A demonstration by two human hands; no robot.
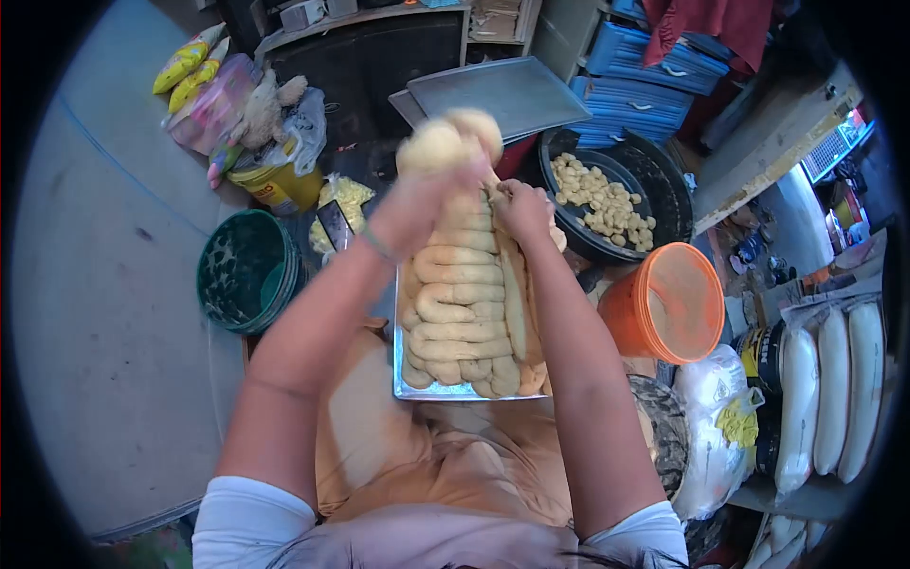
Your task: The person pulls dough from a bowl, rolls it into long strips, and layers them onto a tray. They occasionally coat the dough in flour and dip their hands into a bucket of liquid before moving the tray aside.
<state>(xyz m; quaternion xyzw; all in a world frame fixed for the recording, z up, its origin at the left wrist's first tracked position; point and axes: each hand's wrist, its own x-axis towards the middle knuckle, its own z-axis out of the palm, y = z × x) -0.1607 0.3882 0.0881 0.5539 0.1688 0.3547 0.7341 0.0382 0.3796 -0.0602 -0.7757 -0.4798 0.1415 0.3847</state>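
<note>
Long pale ropes of dough (463,294) lie folded in tight rows and stacked on a metal tray (431,392) at my lap. My left hand (427,201), smeared by motion, is wrapped round a thick looped bundle of dough rope (445,142) raised over the tray's far end. Close beside it, my right hand (524,209) has its fingers closed on a dough strand at the tray's far right. The fingertips of both hands are partly hidden.
A black tub (678,204) with many small dough pieces (597,204) stands beyond my right hand. Near it are an orange bucket (687,303) and flat metal trays (502,95). A green bucket (248,270), a phone (336,226) and a yellow bucket (284,192) stand left.
</note>
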